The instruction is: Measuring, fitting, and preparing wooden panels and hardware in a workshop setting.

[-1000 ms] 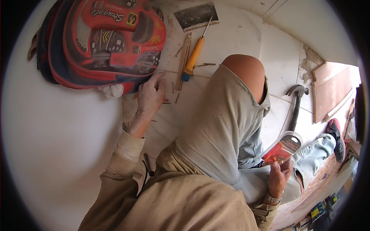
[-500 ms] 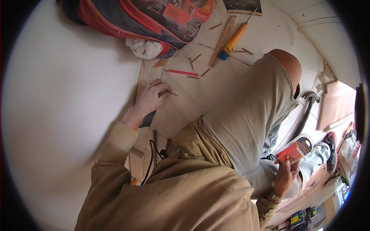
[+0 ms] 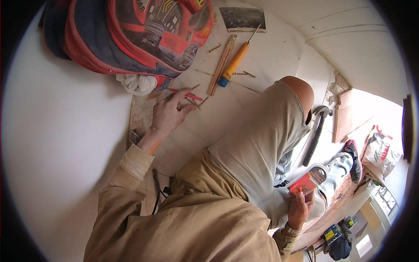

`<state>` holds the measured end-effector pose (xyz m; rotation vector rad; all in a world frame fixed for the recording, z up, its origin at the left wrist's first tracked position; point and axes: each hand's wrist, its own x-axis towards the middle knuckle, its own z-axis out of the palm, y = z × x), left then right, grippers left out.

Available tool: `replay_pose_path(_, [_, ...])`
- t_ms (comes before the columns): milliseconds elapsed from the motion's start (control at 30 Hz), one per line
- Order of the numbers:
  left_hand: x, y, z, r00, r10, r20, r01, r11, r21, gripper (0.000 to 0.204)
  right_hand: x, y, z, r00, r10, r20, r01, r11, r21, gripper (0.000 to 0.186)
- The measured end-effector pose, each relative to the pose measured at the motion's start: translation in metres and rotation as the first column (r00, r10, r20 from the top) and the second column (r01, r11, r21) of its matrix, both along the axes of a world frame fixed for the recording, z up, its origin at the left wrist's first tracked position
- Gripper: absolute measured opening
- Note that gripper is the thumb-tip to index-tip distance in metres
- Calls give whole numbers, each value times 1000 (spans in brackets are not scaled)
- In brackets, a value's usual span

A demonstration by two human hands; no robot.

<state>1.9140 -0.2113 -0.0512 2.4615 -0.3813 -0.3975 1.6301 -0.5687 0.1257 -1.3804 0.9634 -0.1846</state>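
Note:
My left hand (image 3: 168, 114) is over the floor, fingers apart, thumb and index finger next to several loose screws (image 3: 203, 101). A red pencil (image 3: 194, 96) lies by the fingers and passes partly behind them. Just beyond the index fingertip is another screw (image 3: 196, 86); whether the finger touches it I cannot tell. On the right, my right hand (image 3: 299, 207) grips a red and clear plastic package (image 3: 309, 179) with a rounded end, above my leg. Its fingers are closed at the package's lower end.
Beyond the left hand lie a wooden strip (image 3: 221, 65) and a yellow-handled screwdriver (image 3: 235, 61). A red and dark blue backpack (image 3: 131, 39) stands at the upper left. The claw hammer (image 3: 315, 135) rests right of my knee. Farther right are a shoe (image 3: 353, 160) and a white bag (image 3: 380, 153).
The view has shifted. My left hand has moved forward to the pencil and screws, and its fingers have spread; a screw showed at them before. My right hand keeps hold of the package.

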Motion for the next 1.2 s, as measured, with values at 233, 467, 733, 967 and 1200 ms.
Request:
replay_pose_path(233, [24, -66, 12, 988, 35, 154, 13, 954, -300, 63, 15, 27, 7, 999, -10, 38, 10, 1000, -3, 37])
replay_pose_path(467, [76, -111, 14, 974, -60, 217, 80, 993, -85, 38, -18, 45, 24, 998, -13, 54, 13, 1000, -2, 47])
replay_pose_path(733, [59, -120, 43, 996, -47, 73, 55, 993, -107, 35, -14, 51, 19, 968, -193, 162, 175, 978, 116, 45])
replay_pose_path(967, [25, -149, 108, 996, -74, -45, 53, 931, -361, 41, 13, 29, 2, 963, -201, 177, 184, 977, 109, 44])
replay_pose_path(1200, [-50, -173, 177, 835, -511, -203, 233, 663, -711, 36, 52, 51, 1, 927, 142, 346, -110, 988, -108, 64])
